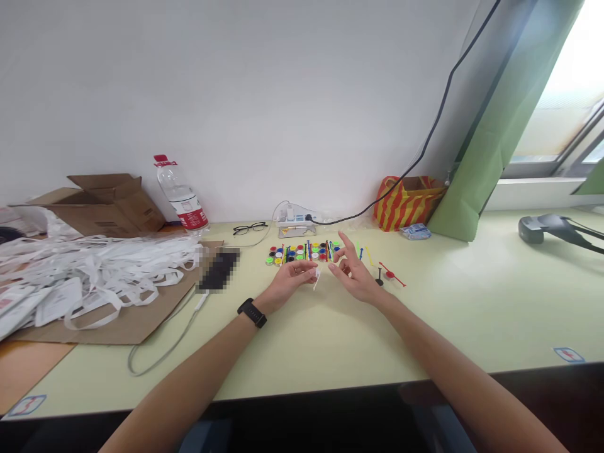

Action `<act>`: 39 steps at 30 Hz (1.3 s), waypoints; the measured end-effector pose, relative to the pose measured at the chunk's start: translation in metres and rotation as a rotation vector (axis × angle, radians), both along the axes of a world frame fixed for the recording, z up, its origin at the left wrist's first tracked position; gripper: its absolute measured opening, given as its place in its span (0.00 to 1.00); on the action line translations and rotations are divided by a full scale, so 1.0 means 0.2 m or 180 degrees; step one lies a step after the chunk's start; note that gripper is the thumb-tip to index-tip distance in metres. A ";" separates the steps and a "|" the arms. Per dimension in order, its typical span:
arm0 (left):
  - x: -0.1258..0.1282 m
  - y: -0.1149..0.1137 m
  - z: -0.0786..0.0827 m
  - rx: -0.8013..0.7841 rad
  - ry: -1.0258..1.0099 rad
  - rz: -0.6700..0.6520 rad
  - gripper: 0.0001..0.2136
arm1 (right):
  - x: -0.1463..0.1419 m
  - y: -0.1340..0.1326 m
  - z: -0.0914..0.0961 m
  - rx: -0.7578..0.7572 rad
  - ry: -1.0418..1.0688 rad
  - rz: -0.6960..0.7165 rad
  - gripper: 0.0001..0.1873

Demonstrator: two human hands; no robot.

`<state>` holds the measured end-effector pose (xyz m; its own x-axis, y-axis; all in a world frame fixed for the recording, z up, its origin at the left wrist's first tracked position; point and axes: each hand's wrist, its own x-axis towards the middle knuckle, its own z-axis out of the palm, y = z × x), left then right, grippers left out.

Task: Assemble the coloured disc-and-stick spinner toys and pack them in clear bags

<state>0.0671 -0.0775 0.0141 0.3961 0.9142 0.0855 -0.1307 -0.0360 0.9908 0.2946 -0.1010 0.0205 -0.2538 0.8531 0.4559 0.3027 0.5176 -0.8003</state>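
My left hand (293,280), with a black watch on the wrist, pinches a small white plastic piece with a thin stem (316,280). The stem points down toward the table. To its right my right hand (355,274) is raised with fingers apart, and nothing shows between them. Behind both hands lie rows of small coloured discs (299,250) with thin coloured sticks among them. Right of my right hand are a black disc with a stem (379,277), a red disc with a stick (390,274) and a yellow stick (369,255).
A power strip (295,217), eyeglasses (250,228) and a striped bag (401,204) stand along the wall. To the left are a plastic bottle (184,201), a cardboard box (108,204), a heap of white straps (113,270) and a pixelated dark device (219,270) on a cable.
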 end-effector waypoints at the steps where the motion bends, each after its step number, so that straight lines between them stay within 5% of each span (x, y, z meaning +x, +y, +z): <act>1: 0.00 0.00 0.00 0.0008 -0.0007 0.0009 0.17 | 0.00 0.00 -0.01 -0.0031 -0.0041 -0.0001 0.36; 3: -0.01 0.01 0.00 0.0036 -0.0010 0.0001 0.17 | 0.00 0.00 -0.02 -0.0217 -0.0294 0.0065 0.22; 8: -0.02 0.01 -0.01 0.0120 0.0023 -0.0027 0.16 | 0.00 0.01 -0.02 -0.0473 -0.0524 0.0348 0.33; 20: -0.01 0.00 -0.03 0.0106 0.0114 -0.0135 0.17 | -0.02 0.00 -0.02 -0.0092 -0.0700 0.0168 0.13; 39: 0.00 -0.03 0.00 0.0152 0.0259 -0.0285 0.16 | -0.02 -0.01 0.00 -0.0020 -0.0881 0.0183 0.15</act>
<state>0.0670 -0.0830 0.0131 0.4832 0.8706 0.0925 -0.0548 -0.0754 0.9957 0.2916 -0.1032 0.0197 -0.4161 0.8362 0.3572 0.4804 0.5357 -0.6945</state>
